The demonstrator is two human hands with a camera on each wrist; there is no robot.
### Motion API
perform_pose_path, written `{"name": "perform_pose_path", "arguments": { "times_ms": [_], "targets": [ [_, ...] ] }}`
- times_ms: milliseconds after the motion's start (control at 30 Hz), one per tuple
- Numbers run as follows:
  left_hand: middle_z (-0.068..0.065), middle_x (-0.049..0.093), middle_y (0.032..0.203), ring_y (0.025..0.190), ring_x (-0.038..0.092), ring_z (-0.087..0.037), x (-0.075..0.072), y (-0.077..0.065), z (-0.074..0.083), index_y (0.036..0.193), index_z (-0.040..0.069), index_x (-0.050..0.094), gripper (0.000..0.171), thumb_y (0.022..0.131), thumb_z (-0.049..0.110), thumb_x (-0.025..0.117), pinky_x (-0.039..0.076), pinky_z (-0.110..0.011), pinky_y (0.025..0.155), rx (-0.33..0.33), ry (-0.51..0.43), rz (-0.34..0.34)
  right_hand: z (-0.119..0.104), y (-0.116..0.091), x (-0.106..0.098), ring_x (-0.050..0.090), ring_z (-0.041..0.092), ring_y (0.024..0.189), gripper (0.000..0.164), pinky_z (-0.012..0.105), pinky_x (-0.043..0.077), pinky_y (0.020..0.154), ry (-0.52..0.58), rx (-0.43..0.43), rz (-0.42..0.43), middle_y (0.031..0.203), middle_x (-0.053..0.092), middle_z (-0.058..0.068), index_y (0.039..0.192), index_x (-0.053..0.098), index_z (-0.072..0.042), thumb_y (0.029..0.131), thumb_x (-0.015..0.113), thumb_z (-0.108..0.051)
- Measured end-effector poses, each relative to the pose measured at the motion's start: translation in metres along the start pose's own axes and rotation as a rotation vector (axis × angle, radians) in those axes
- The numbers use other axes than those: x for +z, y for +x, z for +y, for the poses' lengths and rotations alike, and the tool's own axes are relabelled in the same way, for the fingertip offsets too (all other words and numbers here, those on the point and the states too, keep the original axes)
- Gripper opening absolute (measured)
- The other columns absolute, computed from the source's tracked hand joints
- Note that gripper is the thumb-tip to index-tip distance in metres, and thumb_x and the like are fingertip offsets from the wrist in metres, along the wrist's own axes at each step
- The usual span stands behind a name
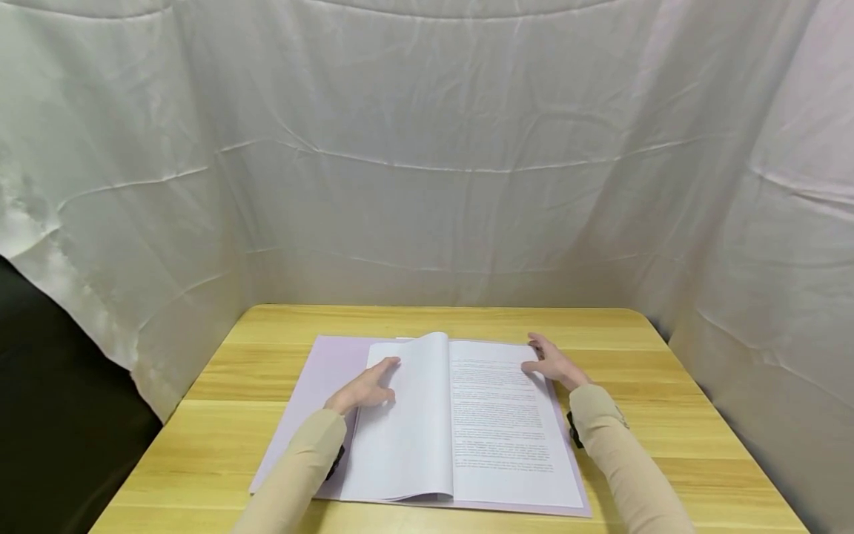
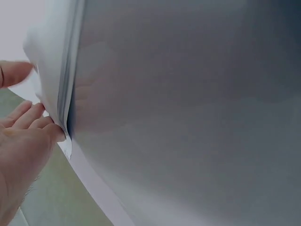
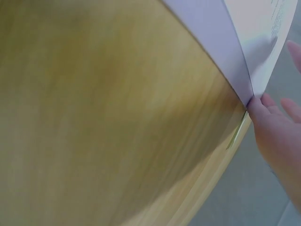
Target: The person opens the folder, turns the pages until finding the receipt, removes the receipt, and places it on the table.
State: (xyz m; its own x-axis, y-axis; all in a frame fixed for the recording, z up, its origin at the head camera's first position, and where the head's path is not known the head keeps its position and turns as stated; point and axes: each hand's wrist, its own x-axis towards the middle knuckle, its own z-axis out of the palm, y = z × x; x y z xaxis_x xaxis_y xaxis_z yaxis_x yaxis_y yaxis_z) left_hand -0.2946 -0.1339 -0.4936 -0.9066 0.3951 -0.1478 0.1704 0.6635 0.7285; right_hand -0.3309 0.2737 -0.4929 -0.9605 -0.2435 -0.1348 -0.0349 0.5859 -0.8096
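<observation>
A stack of white sheets (image 1: 403, 430) lies spread like an open book on a pale lilac folder (image 1: 293, 430). The left-hand pages show blank and curl up near the middle fold; the right-hand page (image 1: 500, 423) carries printed text. My left hand (image 1: 363, 389) rests on the blank pages, thumb and index finger spread apart. In the left wrist view, its fingertips (image 2: 40, 108) touch the curved sheets. At the top right corner of the printed page, my right hand (image 1: 552, 363) touches the edge with its thumb spread. The right wrist view shows its fingers (image 3: 257, 106) against the folder's corner.
The papers and folder lie near the front of a light wooden table (image 1: 667, 415). Grey-white cloth (image 1: 427, 208) hangs behind and along both sides. Dark material (image 1: 60, 430) shows at the lower left, beyond the table's edge.
</observation>
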Motion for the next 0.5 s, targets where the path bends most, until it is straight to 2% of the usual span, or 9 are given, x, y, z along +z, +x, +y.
{"name": "perform_pose_path", "arguments": {
  "times_ms": [200,367,500],
  "targets": [
    [-0.019,0.034,0.163,0.153,0.026,-0.041,-0.0012,0.0001,0.0018,0.155,0.004,0.035,0.077,0.09,0.021,0.071,0.022,-0.059,0.126,-0.033,-0.001,-0.017,0.0014,0.0023,0.0007,0.026,0.059,0.144,0.08,0.066,0.024,0.121,-0.034,-0.017,0.052,0.15,0.033,0.04,0.154,0.019,0.012,0.091,0.066,-0.004],
    [-0.018,0.035,0.162,0.153,0.026,-0.04,-0.0006,-0.0006,0.0033,0.155,0.003,0.034,0.078,0.09,0.023,0.072,0.022,-0.058,0.126,-0.036,-0.003,-0.029,0.0001,0.0032,0.003,0.036,0.059,0.138,0.071,0.066,0.031,0.117,-0.09,-0.035,0.126,0.142,0.043,0.039,0.15,0.028,0.012,0.092,0.065,-0.004],
    [-0.019,0.035,0.162,0.153,0.026,-0.041,0.0001,-0.0016,0.004,0.155,0.003,0.034,0.077,0.091,0.024,0.072,0.022,-0.058,0.125,-0.041,-0.006,-0.03,-0.002,0.0039,0.005,0.043,0.055,0.134,0.064,0.064,0.037,0.114,-0.091,-0.021,0.195,0.142,0.046,0.037,0.148,0.038,0.009,0.093,0.066,-0.007]
  ]
}}
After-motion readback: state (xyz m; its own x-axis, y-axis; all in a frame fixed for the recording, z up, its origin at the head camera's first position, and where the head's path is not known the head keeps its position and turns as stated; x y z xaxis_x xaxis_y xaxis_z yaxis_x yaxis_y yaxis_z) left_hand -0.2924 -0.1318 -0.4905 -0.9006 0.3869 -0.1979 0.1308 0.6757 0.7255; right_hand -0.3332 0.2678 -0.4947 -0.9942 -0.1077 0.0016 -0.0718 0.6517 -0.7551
